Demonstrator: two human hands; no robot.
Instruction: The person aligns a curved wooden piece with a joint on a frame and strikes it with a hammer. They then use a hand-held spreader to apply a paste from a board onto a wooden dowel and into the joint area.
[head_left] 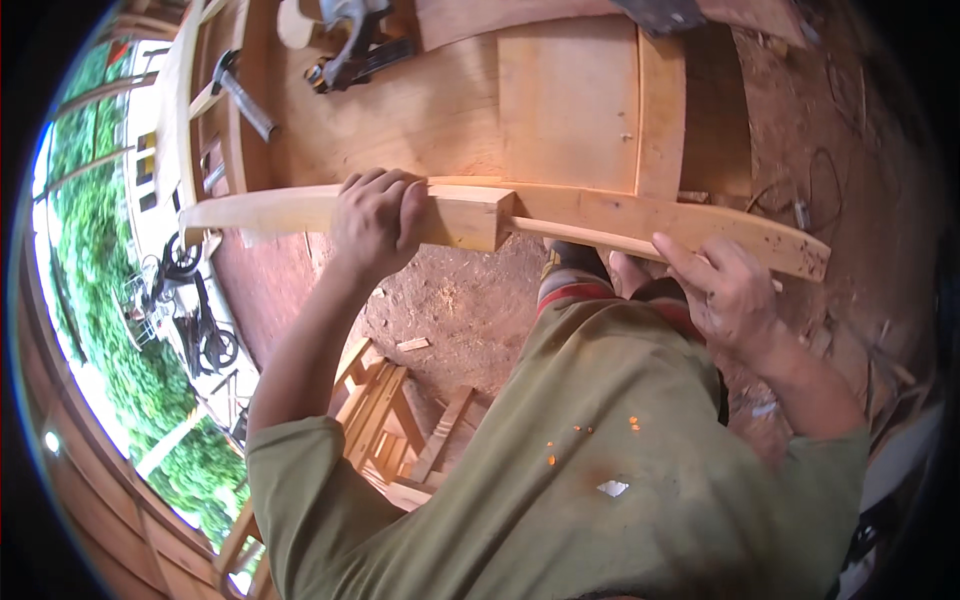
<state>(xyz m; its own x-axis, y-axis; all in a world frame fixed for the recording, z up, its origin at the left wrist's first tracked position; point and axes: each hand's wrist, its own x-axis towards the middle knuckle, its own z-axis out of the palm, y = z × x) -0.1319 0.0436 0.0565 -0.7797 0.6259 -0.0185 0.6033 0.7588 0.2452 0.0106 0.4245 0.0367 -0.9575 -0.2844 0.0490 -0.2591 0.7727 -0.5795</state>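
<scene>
Where the curved wooden piece lies across the front edge of the counter, its long axis runs left to right. The left hand is clamped around it beside the blocky step; the fingers of the right hand are closed on the thin strip further right. A hammer is seen behind, well apart. No packages, labels or signs are visible.

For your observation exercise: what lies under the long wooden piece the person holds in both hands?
Under the long wooden piece show reddish dirt floor, a foot and a thin wooden strip. The left hand hides the wood beneath its fingers.
</scene>
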